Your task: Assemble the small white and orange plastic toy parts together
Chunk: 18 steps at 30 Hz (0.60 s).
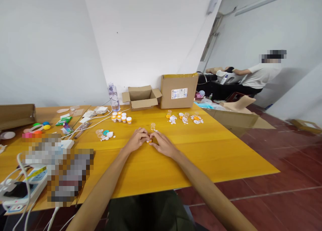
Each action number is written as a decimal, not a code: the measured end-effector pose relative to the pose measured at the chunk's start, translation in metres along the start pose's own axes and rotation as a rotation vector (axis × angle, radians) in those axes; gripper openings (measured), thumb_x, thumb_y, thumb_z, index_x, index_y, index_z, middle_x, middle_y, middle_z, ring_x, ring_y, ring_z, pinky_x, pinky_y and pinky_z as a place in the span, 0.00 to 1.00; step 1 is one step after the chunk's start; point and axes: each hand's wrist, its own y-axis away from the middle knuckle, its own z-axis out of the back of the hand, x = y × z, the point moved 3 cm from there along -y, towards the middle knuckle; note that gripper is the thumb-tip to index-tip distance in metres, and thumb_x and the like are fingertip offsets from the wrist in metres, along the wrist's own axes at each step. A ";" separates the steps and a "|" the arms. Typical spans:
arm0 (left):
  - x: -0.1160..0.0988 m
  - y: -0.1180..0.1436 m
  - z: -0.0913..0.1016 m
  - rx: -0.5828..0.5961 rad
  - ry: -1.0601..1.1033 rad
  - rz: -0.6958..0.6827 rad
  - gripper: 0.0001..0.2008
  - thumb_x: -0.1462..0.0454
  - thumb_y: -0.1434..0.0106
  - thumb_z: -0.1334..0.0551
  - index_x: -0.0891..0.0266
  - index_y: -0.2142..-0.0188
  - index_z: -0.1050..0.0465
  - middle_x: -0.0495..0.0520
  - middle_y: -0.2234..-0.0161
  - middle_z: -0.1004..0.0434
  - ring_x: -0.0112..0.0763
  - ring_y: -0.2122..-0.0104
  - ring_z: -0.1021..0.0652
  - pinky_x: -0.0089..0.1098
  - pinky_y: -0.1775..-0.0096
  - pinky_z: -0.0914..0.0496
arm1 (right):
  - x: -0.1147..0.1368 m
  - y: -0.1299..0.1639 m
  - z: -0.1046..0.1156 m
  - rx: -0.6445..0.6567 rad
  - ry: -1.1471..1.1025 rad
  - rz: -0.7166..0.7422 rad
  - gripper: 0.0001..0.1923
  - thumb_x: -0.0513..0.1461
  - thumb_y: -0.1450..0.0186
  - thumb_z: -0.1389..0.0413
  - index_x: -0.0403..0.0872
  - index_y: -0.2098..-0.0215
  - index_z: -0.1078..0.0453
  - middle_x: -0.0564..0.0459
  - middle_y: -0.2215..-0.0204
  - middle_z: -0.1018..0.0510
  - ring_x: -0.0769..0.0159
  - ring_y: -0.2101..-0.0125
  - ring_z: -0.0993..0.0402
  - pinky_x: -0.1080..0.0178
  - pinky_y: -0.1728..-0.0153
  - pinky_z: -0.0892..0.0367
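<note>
At the middle of the yellow table (216, 150), my left hand (138, 139) and my right hand (162, 143) meet with bent fingers around a small orange-and-white round part (149, 141). The fingers of both hands press on it and cover much of it. Just beyond my fingertips stands a small clear plastic cup (153, 126), with some tiny white pieces beside it. Further back and to the left is a group of several small orange-and-white capped jars (119, 117), standing upright close together.
Piles of loose orange and white parts (184, 118) lie at back right, a teal-and-white pile (106, 135) at left. An open cardboard box (142, 98), a closed carton (179, 91) and a water bottle (114, 97) line the wall. Power strips (37, 177) occupy the left; a person (261, 75) sits beyond.
</note>
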 end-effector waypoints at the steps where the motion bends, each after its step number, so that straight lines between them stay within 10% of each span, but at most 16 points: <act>1: -0.001 0.000 0.000 0.004 -0.001 -0.005 0.11 0.64 0.33 0.41 0.59 0.70 0.22 0.52 0.67 0.28 0.34 0.62 0.29 0.36 0.54 0.36 | 0.000 0.000 -0.001 0.005 -0.016 -0.011 0.06 0.37 0.34 0.44 0.50 0.59 0.34 0.51 0.61 0.24 0.61 0.58 0.27 0.60 0.56 0.33; 18: -0.008 -0.001 0.001 0.021 -0.010 -0.015 0.09 0.69 0.36 0.42 0.60 0.69 0.25 0.53 0.66 0.27 0.35 0.61 0.29 0.38 0.54 0.35 | -0.003 0.000 -0.006 -0.037 -0.005 -0.045 0.06 0.38 0.35 0.42 0.51 0.61 0.35 0.54 0.64 0.26 0.62 0.61 0.29 0.62 0.59 0.35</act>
